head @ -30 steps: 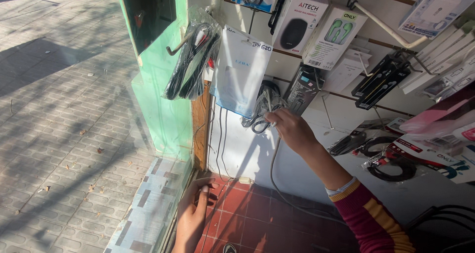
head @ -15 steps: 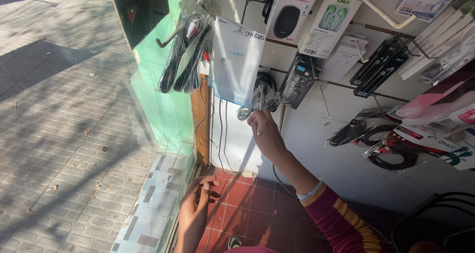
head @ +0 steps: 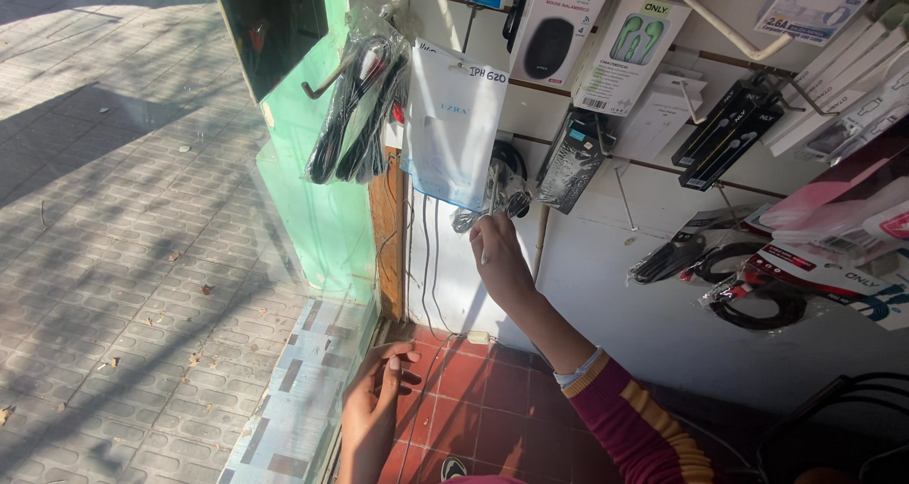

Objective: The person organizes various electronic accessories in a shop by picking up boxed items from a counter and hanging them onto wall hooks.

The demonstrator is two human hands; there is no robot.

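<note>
My right hand (head: 499, 259) is raised to the display wall, fingers closed on the end of a bundled cable (head: 500, 183) that hangs beside a white flat package (head: 453, 124). My left hand (head: 372, 403) is low over the red tiled floor (head: 483, 399), fingers curled together around a thin cable (head: 424, 257) that runs down the wall. The sleeve on my right arm is maroon with yellow stripes.
Boxed mouse (head: 557, 29), earphone pack (head: 632, 44), bagged black cables (head: 355, 105) and more packs hang on wall hooks. A green door frame (head: 317, 209) and a glass pane stand at left, with paved street (head: 104, 257) beyond. Black cable coils (head: 757, 299) hang at right.
My right hand has shifted left along the wall to the hanging cable bundle below the white package. My left hand has stayed low by the floor.
</note>
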